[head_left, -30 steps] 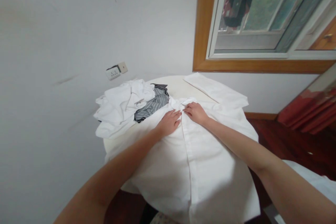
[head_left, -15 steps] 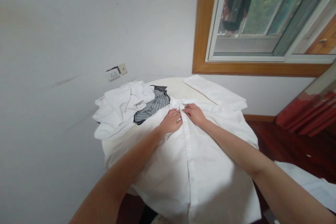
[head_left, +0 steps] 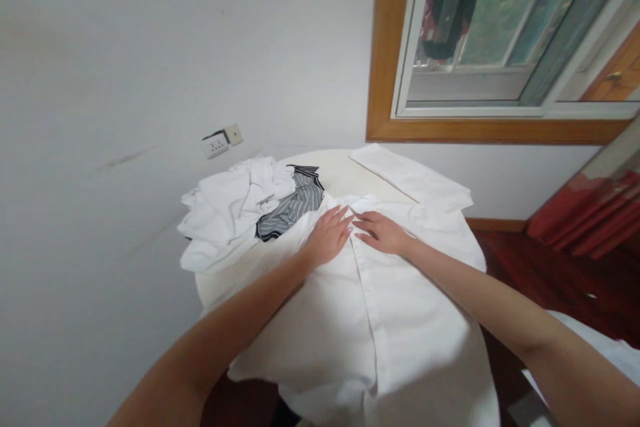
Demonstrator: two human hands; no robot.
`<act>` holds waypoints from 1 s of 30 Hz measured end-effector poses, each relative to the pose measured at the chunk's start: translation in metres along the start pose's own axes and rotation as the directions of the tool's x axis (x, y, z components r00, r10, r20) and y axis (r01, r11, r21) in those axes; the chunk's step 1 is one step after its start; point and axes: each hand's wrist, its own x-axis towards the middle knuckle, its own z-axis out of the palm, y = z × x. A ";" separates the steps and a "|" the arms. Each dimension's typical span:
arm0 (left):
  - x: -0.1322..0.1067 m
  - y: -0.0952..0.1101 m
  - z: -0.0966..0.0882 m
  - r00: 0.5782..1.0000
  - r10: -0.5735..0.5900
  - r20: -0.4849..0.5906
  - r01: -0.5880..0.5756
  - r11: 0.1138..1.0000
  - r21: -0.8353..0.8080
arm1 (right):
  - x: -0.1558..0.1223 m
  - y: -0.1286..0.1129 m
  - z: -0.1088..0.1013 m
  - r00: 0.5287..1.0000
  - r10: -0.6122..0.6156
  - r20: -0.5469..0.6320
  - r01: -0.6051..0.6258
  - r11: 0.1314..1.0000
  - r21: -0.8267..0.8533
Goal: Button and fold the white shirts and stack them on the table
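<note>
A white button-up shirt (head_left: 340, 320) lies spread over a round table (head_left: 330, 163), its button placket running from near the far edge towards me. My left hand (head_left: 329, 238) rests flat on the shirt just left of the placket, near the collar end. Across from it, my right hand (head_left: 383, 232) touches the cloth at the placket with its fingers stretched out and a little apart. The fingertips of both hands almost meet. A white sleeve (head_left: 410, 177) stretches over the table's far right side. The shirt's near end hangs over the front edge.
A heap of white clothes (head_left: 230, 207) lies at the table's left, beside a grey striped garment (head_left: 293, 207). Behind stands a wall with a socket (head_left: 215, 145) and a wood-framed window (head_left: 383, 80). Red curtain cloth (head_left: 590, 213) hangs at right; more white cloth (head_left: 600, 343) lies lower right.
Both hands have come slightly nearer to me along the placket. The right hand's fingers have spread. The shirt's near hem has shifted and bunched, and the lower placket now lies further right.
</note>
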 end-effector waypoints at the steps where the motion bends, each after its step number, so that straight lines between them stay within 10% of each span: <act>1: -0.001 0.004 0.004 1.000 -0.005 0.019 0.005 1.000 0.004 | -0.003 -0.002 -0.004 1.000 0.025 -0.008 -0.025 1.000 -0.007; 7: -0.005 0.012 0.016 0.992 -0.049 0.113 0.049 0.999 0.005 | 0.006 0.008 -0.029 0.896 0.385 -0.220 -0.417 0.900 -0.123; 14: 0.002 0.007 0.015 0.987 -0.071 0.142 0.077 0.996 -0.033 | 0.026 0.038 0.006 0.774 0.613 0.157 -0.580 0.787 -0.209; 24: 0.021 -0.016 0.002 1.000 -0.011 -0.006 0.012 0.998 0.060 | 0.026 0.042 0.000 0.853 0.517 -0.074 -0.521 0.831 -0.194; 30: 0.027 -0.033 -0.016 0.919 -0.363 -0.156 0.394 0.867 0.305 | 0.022 0.038 -0.003 0.919 0.393 -0.037 -0.394 0.904 -0.165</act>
